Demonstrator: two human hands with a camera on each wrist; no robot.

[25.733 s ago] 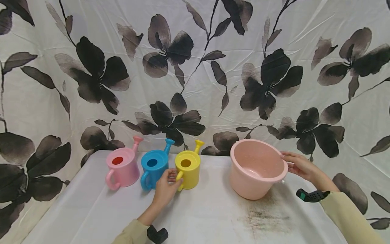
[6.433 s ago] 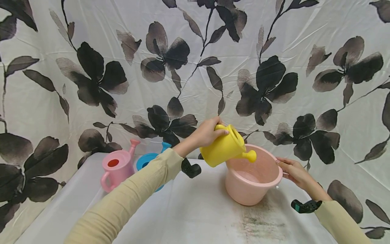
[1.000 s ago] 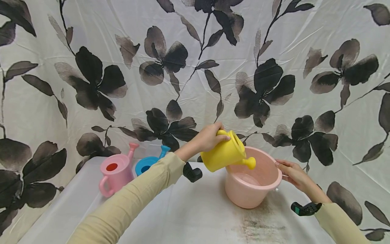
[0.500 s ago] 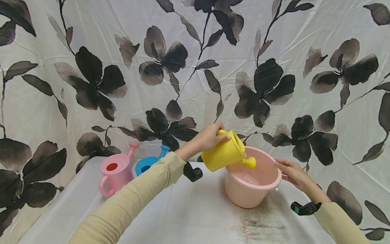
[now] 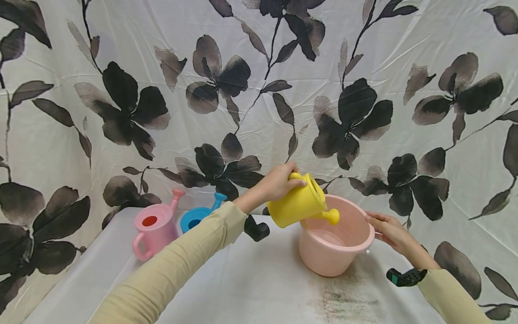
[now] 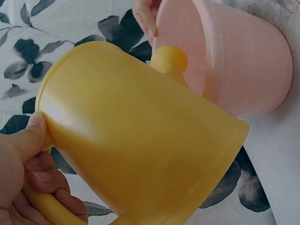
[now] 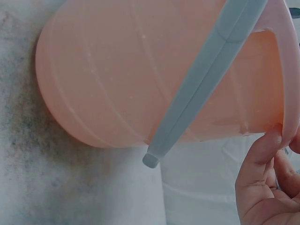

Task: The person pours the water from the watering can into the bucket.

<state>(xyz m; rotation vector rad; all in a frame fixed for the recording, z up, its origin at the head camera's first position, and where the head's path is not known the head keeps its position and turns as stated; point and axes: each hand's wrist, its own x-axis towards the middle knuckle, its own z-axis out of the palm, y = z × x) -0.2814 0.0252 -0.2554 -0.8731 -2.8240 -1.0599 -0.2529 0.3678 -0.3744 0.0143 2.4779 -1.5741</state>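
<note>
My left hand (image 5: 279,182) grips the handle of a yellow watering can (image 5: 293,207), held up off the table. The can tips to the right, its spout over the opening of a pink bucket (image 5: 323,261). In the left wrist view the fingers curl round the handle, with the thumb (image 6: 35,131) against the can's body (image 6: 140,126). No water stream is visible from the spout. My right hand (image 5: 392,231) pinches the bucket's rim on its right side; the right wrist view shows thumb and fingers (image 7: 267,154) at that rim. The bucket stands upright.
A pink watering can (image 5: 158,227) and a blue watering can (image 5: 196,216), partly behind my left sleeve, stand on the white-covered table (image 5: 251,283) at the left. Dark smudges (image 5: 348,299) mark the cloth before the bucket. A grey-blue bucket handle (image 7: 206,75) hangs along its side. Floral cloth hangs behind.
The yellow watering can stood beside the blue one in the oldest frame; since then my left hand lifted it rightward and tipped it over the bucket. Over the last second nothing visibly moves.
</note>
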